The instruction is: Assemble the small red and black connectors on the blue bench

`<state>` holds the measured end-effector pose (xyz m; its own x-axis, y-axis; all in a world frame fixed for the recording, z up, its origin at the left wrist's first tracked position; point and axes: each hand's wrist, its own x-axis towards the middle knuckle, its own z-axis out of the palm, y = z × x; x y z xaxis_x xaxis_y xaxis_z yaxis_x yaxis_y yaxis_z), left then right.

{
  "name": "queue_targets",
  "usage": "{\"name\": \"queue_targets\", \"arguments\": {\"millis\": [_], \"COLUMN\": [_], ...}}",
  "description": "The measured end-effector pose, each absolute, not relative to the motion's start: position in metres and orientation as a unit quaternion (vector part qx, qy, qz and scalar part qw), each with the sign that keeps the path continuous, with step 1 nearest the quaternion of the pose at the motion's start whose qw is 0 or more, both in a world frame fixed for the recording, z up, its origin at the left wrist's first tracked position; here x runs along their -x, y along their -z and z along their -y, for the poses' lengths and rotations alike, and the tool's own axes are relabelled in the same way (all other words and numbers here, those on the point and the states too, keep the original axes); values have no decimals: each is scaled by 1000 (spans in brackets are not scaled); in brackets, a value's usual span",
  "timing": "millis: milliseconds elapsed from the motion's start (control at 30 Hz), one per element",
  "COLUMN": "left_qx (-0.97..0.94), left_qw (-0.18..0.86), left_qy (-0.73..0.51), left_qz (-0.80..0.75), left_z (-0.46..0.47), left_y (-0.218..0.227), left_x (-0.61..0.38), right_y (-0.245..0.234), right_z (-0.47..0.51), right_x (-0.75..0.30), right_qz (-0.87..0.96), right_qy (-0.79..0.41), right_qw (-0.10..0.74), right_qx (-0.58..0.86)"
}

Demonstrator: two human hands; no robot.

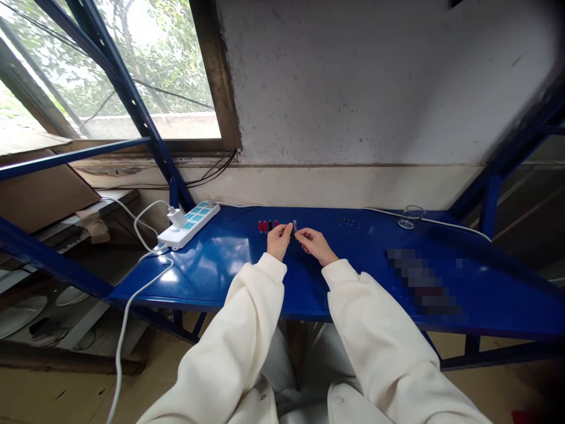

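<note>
Head view: a small clear tube (295,225) is held roughly upright above the worktop (220,250), in the narrow space between the two hands. It is pinched by the right hand (312,243), with the fingers closed on its lower part. The fingers of the left hand (279,240) are brought together just beside it; whether anything is clamped in them cannot be told. Near the left hand, a row is formed by three red pieces (265,226) and a black piece (271,225), the last red one being partly covered by that hand.

As far as can be judged, these four have been dealt with and set aside, while the tube is the one being worked on. Well apart to the right, a few small parts (346,222) are left untouched and are probably yet to be used; their kind cannot be made out. A clear cup (411,218) is placed beyond them, and a power strip (189,227) is set at the left end. A dark patch at the right is blurred beyond recognition.
</note>
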<state>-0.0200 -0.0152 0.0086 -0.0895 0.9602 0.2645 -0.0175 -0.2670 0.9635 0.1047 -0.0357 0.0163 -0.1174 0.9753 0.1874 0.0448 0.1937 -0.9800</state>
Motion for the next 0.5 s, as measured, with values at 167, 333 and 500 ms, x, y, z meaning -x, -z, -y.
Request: {"name": "queue_targets", "arguments": {"millis": [167, 333, 500], "left_qx": [-543, -563, -568], "left_qw": [400, 387, 382], "left_qy": [-588, -582, -583], "left_qz": [-447, -441, -437], "left_z": [15, 15, 16], "left_y": [-7, -7, -9], "left_x": [20, 20, 20], "right_y": [-15, -15, -14], "right_z": [35, 34, 33], "right_x": [-104, -105, -105], "right_qz": [579, 574, 583], "right_qy": [-477, -465, -447], "right_qw": [496, 509, 509], "right_qx": [437, 442, 448]}}
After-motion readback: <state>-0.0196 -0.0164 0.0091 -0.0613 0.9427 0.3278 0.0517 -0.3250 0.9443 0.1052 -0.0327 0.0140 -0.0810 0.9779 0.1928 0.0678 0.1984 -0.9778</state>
